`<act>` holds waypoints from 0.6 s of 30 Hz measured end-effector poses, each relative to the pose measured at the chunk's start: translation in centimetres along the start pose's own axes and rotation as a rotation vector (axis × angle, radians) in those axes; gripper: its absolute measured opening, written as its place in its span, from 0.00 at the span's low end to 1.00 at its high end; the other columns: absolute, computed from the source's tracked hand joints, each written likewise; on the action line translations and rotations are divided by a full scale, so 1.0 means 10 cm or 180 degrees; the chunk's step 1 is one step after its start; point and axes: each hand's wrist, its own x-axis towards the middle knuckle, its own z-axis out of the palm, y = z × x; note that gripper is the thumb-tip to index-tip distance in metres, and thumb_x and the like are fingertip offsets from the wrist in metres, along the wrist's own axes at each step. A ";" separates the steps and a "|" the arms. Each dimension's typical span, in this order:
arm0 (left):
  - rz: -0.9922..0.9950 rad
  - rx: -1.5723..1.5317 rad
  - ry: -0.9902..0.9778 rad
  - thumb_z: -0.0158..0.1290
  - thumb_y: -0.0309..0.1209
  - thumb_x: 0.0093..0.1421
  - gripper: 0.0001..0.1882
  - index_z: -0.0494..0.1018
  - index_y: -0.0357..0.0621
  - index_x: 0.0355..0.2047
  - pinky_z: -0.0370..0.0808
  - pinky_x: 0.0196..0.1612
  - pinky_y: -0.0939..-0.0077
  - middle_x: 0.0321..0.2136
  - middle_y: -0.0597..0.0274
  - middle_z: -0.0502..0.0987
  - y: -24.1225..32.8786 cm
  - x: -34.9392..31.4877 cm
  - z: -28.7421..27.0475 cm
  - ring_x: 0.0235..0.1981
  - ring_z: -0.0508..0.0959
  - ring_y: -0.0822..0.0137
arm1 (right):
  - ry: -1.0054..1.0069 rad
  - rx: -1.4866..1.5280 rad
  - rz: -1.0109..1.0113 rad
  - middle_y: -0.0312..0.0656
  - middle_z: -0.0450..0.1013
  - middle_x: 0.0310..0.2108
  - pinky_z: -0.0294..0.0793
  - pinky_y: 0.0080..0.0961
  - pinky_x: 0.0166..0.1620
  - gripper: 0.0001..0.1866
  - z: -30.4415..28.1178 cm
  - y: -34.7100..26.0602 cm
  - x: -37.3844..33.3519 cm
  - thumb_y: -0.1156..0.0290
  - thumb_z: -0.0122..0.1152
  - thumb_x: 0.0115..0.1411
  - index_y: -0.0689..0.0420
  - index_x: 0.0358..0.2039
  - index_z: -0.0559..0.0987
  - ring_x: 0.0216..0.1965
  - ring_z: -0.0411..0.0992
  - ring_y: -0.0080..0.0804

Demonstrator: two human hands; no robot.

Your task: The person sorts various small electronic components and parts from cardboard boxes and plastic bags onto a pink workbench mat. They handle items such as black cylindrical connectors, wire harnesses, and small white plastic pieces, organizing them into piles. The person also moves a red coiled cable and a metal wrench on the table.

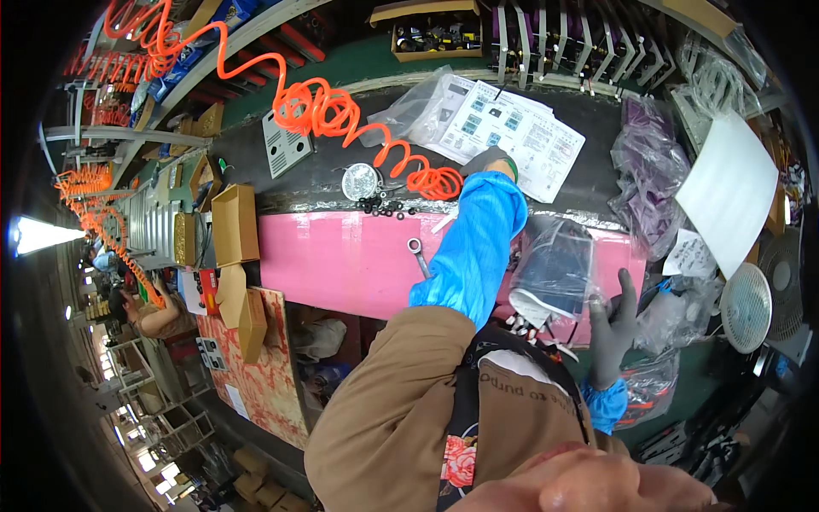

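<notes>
My left hand [489, 160], in a dark grey glove below a blue sleeve cover, reaches over the lower edge of the printed sheets [512, 128]. Its fingers are hidden under the back of the hand. Right beside it ends the orange coiled hose [437, 183]. My right hand [610, 333], gloved in grey, is held open with fingers apart, close to a clear plastic bag [554, 264] with something dark in it. A ring-headed wrench [416, 253] lies on the pink mat [333, 264] beside my left forearm. Black rings [384, 207] are scattered near a round dish [361, 182] of small parts.
A slotted metal plate [287, 147] lies at the far left. Purple bagged items [648, 171], a white board [729, 192] and a fan [746, 307] crowd the right. An open carton [235, 224] stands left. Another person [162, 316] is farther off.
</notes>
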 end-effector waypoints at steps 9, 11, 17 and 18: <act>-0.0969 -0.2423 0.0493 0.56 0.47 0.58 0.27 0.73 0.46 0.53 0.74 0.49 0.63 0.49 0.47 0.77 0.31 0.46 0.12 0.46 0.79 0.53 | -0.0498 -0.0576 -0.0178 0.46 0.65 0.55 0.73 0.30 0.46 0.41 0.03 0.16 -0.02 0.70 0.67 0.51 0.52 0.66 0.62 0.48 0.69 0.36; -0.0571 -0.2161 0.0266 0.58 0.52 0.55 0.31 0.74 0.43 0.51 0.74 0.50 0.63 0.50 0.47 0.77 0.36 0.39 0.04 0.45 0.79 0.54 | -0.0424 -0.0663 -0.0297 0.46 0.65 0.55 0.75 0.32 0.47 0.39 0.08 0.25 0.00 0.69 0.67 0.52 0.51 0.65 0.63 0.50 0.70 0.37; 0.0136 -0.4696 -0.0923 0.57 0.37 0.60 0.24 0.70 0.39 0.54 0.75 0.52 0.61 0.48 0.55 0.77 0.47 0.46 0.09 0.50 0.76 0.60 | -0.0512 -0.0630 0.0247 0.46 0.65 0.57 0.76 0.35 0.48 0.36 0.02 0.12 0.02 0.65 0.64 0.54 0.51 0.64 0.65 0.49 0.73 0.42; -0.0056 -0.4803 -0.1168 0.58 0.30 0.58 0.23 0.70 0.37 0.53 0.75 0.52 0.63 0.47 0.52 0.77 0.32 0.72 -0.05 0.49 0.77 0.57 | -0.0589 -0.0735 0.0056 0.47 0.65 0.58 0.76 0.36 0.47 0.37 0.02 0.14 0.01 0.65 0.63 0.54 0.50 0.65 0.63 0.49 0.74 0.45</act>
